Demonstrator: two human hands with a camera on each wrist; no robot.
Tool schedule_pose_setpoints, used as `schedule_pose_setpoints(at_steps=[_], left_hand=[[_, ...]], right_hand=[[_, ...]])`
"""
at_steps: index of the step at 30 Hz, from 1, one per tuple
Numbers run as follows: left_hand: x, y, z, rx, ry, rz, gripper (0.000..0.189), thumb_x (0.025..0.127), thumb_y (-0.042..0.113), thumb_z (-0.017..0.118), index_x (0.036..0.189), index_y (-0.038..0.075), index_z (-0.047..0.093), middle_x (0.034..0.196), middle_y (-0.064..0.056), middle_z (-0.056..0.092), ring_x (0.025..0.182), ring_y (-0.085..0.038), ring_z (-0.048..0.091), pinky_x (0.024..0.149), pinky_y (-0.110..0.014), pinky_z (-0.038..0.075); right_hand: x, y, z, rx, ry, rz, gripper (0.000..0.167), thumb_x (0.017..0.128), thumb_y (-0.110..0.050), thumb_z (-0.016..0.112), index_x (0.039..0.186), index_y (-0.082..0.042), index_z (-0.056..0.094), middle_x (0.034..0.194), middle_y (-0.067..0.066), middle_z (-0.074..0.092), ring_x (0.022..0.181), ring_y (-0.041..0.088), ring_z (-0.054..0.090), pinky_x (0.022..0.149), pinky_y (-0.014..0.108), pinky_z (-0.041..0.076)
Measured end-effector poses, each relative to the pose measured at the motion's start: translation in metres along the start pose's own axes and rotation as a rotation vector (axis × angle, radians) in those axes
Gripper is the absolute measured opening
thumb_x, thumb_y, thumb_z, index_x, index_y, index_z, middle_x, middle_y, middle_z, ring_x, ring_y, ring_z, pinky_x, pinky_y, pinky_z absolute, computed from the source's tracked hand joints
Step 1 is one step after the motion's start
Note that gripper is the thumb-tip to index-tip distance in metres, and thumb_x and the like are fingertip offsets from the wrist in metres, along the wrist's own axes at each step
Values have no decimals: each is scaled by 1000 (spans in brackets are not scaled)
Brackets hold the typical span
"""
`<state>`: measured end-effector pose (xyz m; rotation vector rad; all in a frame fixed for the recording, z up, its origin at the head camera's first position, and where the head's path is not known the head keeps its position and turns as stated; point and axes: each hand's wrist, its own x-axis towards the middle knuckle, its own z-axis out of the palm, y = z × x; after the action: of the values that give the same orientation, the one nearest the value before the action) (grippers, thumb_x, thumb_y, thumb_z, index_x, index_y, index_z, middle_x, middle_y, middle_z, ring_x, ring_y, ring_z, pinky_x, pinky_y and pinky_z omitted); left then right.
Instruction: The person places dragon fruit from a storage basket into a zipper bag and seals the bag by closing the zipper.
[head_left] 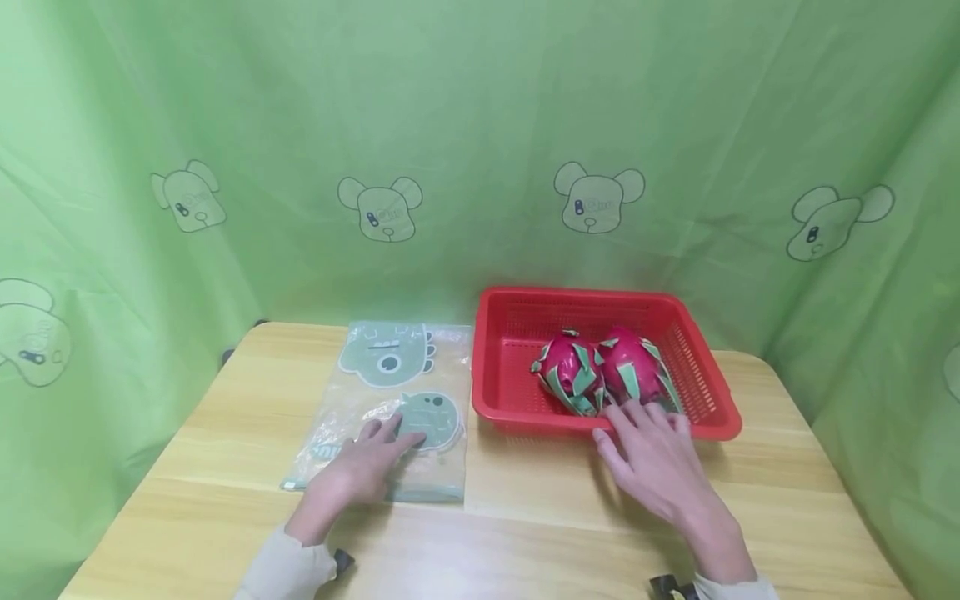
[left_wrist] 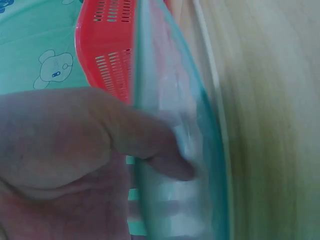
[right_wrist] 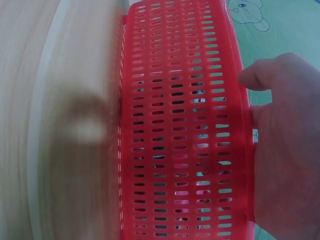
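A clear zip bag [head_left: 337,417] with green dinosaur prints lies on the table left of the basket. My left hand [head_left: 363,467] is over its lower half, index finger and thumb extended; in the left wrist view the thumb [left_wrist: 150,137] overlaps the plastic near the teal zip edge. Two pink dragon fruits with green scales, a left one [head_left: 572,367] and a right one [head_left: 630,362], sit side by side in a red plastic basket [head_left: 517,421]. Fingers of my right hand [head_left: 660,467] reach across the basket's front rim by the right fruit, with the thumb at the rim.
The wooden table [head_left: 555,542] has rounded back corners. A green curtain [head_left: 480,108] with bear-head prints hangs behind it and along both sides. The basket's slotted wall [right_wrist: 175,125] rises from the table close to the right hand.
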<state>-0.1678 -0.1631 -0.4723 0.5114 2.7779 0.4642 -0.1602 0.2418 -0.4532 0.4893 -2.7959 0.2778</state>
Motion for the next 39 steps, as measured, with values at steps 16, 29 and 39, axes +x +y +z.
schedule_pose_setpoints(at_steps=[16,29,39], left_hand=[[6,-28,-10,-271,54,339,58,91,-8,43,147,2,52,158,-31,33,147,-51,29,118,-64,23],[6,-40,-27,-452,248,467,42,98,-7,46,139,-4,57,141,-19,61,134,-38,53,111,-54,41],[0,-31,-39,-585,356,316,41,112,12,35,145,-3,52,151,-22,50,140,-41,45,115,-58,34]], right_hand=[[0,6,-3,19,-6,1,51,104,-48,51,136,-10,64,125,17,66,115,37,53,88,56,37],[3,6,2,19,27,-21,46,103,-46,57,132,-11,67,117,14,68,108,34,55,85,51,37],[2,6,4,11,68,-21,43,98,-41,67,128,-11,69,110,10,68,104,32,55,82,48,36]])
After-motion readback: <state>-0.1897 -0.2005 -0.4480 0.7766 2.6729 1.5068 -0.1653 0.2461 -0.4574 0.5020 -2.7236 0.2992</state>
